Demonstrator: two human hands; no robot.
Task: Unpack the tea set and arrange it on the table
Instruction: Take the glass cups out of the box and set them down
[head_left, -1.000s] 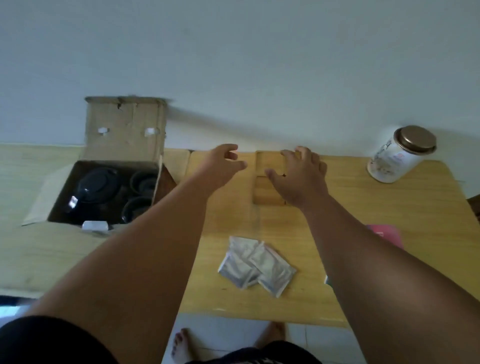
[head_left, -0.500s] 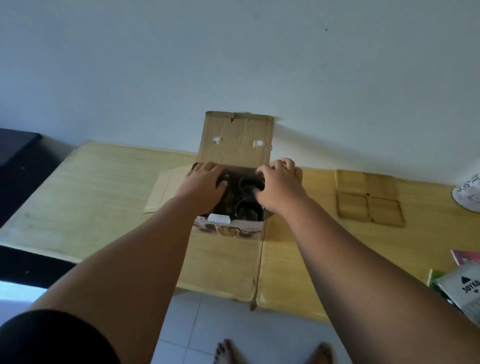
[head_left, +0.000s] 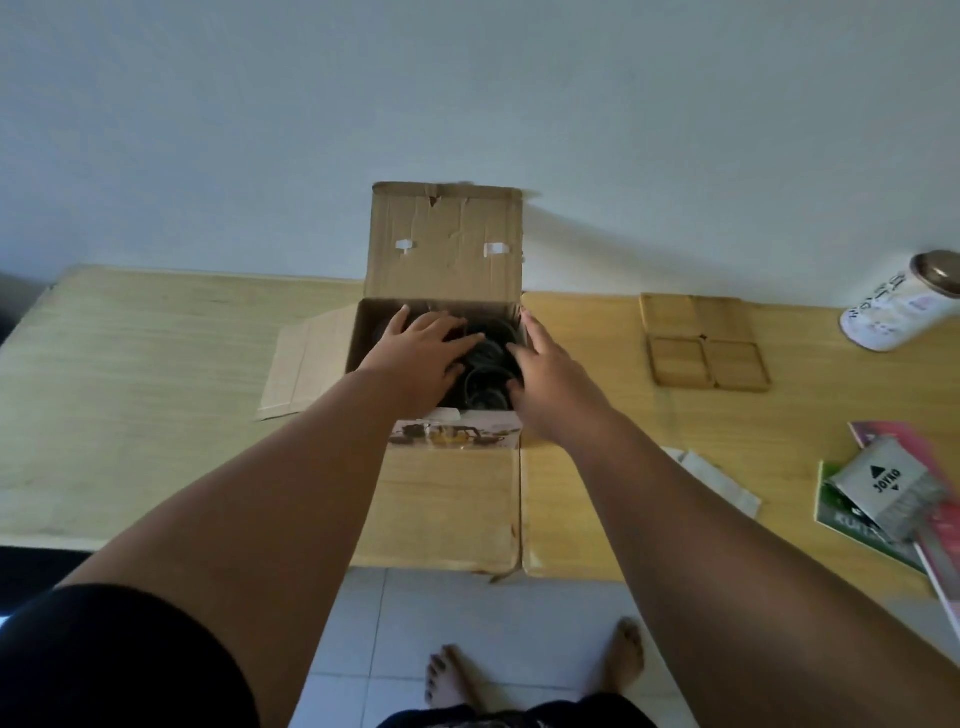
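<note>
The dark tea set (head_left: 493, 338) sits inside the open box (head_left: 444, 244) on the worktop (head_left: 156, 389). The left hand (head_left: 421, 353) lies over it, fingers (head_left: 465, 340) spread; the right hand (head_left: 545, 374) has straight fingers, perhaps touching a cup (head_left: 485, 384). Right of the box, a packet (head_left: 883, 480) reads "JOYKO".

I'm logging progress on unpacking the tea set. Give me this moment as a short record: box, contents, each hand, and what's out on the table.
box: open on the table, lid flap upright
contents: dark cups inside; the rest hidden by the hands
left hand: in the box, fingers straight over the dark ware
right hand: at the box's right wall, fingers reaching in beside a cup
coasters: four, wooden, in a square right of the box
jar: far right, tilted
progress: no cup out yet
</note>
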